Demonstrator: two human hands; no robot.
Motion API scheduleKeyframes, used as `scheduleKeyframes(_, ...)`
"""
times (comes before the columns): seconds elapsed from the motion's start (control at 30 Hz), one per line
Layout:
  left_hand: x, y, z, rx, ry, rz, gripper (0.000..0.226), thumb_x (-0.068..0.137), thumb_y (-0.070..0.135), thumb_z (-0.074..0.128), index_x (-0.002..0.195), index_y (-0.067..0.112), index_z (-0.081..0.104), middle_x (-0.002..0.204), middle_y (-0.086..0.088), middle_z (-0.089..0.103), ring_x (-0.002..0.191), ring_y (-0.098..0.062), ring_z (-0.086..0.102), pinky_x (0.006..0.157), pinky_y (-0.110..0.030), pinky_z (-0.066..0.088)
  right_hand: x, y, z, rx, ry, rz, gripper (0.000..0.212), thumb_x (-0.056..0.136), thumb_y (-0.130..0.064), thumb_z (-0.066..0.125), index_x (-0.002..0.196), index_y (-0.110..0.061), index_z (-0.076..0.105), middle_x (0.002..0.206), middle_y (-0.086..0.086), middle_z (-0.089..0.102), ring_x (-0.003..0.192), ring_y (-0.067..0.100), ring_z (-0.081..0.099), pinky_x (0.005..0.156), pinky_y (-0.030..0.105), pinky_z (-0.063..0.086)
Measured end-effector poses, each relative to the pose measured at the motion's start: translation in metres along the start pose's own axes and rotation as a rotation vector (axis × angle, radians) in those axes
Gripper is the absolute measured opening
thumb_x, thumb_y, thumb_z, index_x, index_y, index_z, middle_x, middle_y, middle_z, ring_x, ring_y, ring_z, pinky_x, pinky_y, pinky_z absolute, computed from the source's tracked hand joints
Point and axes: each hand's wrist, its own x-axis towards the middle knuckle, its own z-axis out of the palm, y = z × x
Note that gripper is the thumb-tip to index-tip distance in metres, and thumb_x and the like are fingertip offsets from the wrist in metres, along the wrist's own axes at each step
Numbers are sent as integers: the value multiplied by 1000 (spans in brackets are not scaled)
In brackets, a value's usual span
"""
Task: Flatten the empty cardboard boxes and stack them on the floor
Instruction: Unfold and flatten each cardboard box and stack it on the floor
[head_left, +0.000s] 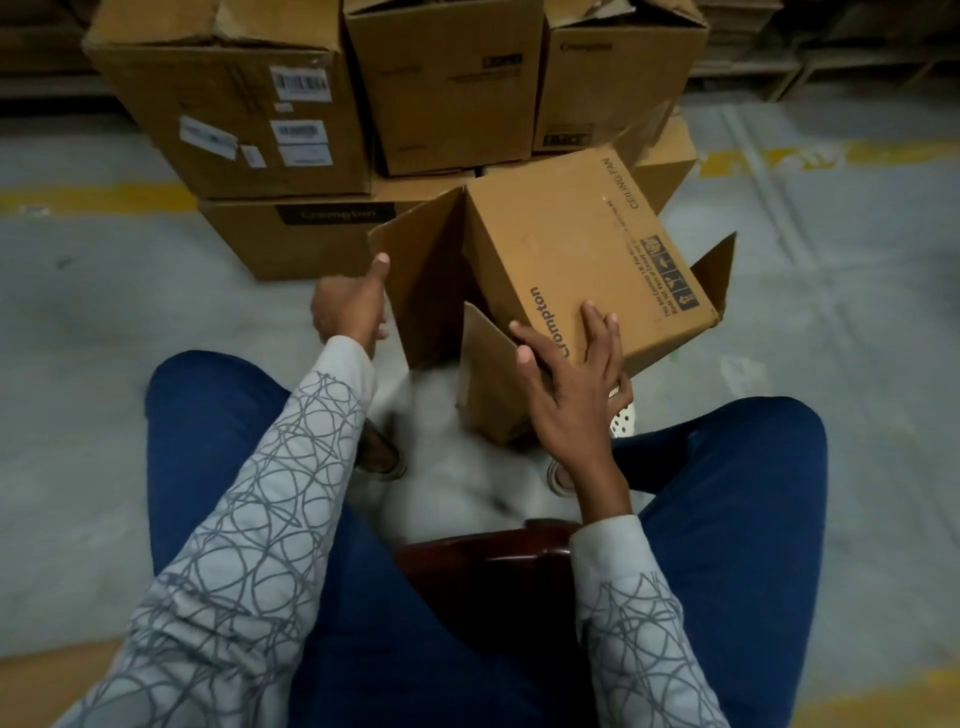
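Floor (93, 312) lies open left and right of the box (566, 244). Just behind it a stack (234, 124) of boxes walls off the far side. 2 knees (197, 410) flank the narrow gap beneath it.

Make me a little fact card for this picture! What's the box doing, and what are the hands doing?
box: tilted, flaps open, not flat yet
right hand: holds the box at its near corner
left hand: by the left flap; touch unclear
pile: more boxes behind, standing on the floor
chair: dark, under the person
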Motion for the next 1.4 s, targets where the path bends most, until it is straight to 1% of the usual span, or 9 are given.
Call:
scheduleKeyframes(0.13, -17, 1, 16, -218, -316, -44, 47, 104, 52, 52, 116, 10, 70, 102, -9, 78, 88, -24, 77, 73, -41, 65, -1, 6, -4, 128, -33, -72, 27, 100, -72, 36, 102, -73, 63, 170, -16, 9, 158, 14, -12, 116, 76, 7)
scheduleKeyframes(0.23, -32, 6, 36, -339, -520, -104, 56, 106, 53, 47, 147, 16, 49, 123, -14, 72, 106, -30, 73, 82, -46, 64, -1, 8, -9, 160, -41, -84, 33, 96, -79, 29, 89, -74, 61, 170, -16, 13, 158, 13, -7, 121, 69, 5)
scheduleKeyframes(0.47, -56, -20, 71, -256, -884, -349, 76, 95, 62, 57, 156, 24, 31, 143, -20, 48, 129, -41, 52, 99, -60, 50, -5, 18, -12, 130, -60, -63, 28, 99, -69, 37, 89, -67, 63, 170, -17, 16, 157, 11, -7, 121, 65, 6)
scheduleKeyframes(0.6, -52, -28, 68, -396, -868, -468, 58, 97, 50, 57, 144, 19, 43, 135, -20, 58, 132, -39, 51, 114, -69, 31, -5, 21, -7, 163, -22, -75, 35, 99, -68, 39, 98, -52, 70, 169, -18, 17, 157, 10, -6, 120, 69, 7)
scheduleKeyframes(0.7, -53, -30, 65, -436, -763, -499, 41, 98, 44, 58, 127, 16, 59, 126, -17, 67, 130, -34, 58, 113, -63, 37, -2, 20, -6, 179, -32, -53, 36, 99, -67, 39, 97, -51, 71, 168, -20, 17, 157, 7, -7, 120, 70, 6)
scheduleKeyframes(0.97, -50, -23, 36, -581, -453, -482, 51, 99, 51, 49, 131, 13, 62, 131, -12, 65, 124, -28, 57, 114, -47, 39, 14, 10, -8, 127, -90, -71, 29, 96, -73, 45, 114, -64, 66, 170, -22, 7, 157, 9, -15, 118, 70, 4)
scheduleKeyframes(1.1, -47, -1, 8, -519, -383, -353, 18, 96, 25, 53, 104, 15, 67, 99, -5, 69, 97, -23, 63, 89, -38, 52, 22, 4, -6, 150, -107, -79, 70, 82, -79, 56, 147, -63, 36, 170, -20, 7, 155, 5, -16, 120, 68, 6)
scheduleKeyframes(1.3, -59, 41, -20, -673, -432, -165, 17, 96, 21, 60, 110, 14, 67, 109, -9, 70, 102, -26, 63, 104, -44, 51, 27, -2, -16, -19, -179, -38, 125, 53, -85, 77, 159, -49, 20, 168, -21, 2, 155, 9, -13, 117, 75, 13)
scheduleKeyframes(1.4, -73, 53, -20, -731, -520, -60, 20, 99, 30, 60, 109, 15, 69, 94, -4, 68, 88, -21, 65, 88, -39, 57, 19, -8, -11, -99, -147, -37, 131, 53, -81, 81, 161, -43, 18, 170, -17, 0, 156, 13, -16, 113, 79, 14)
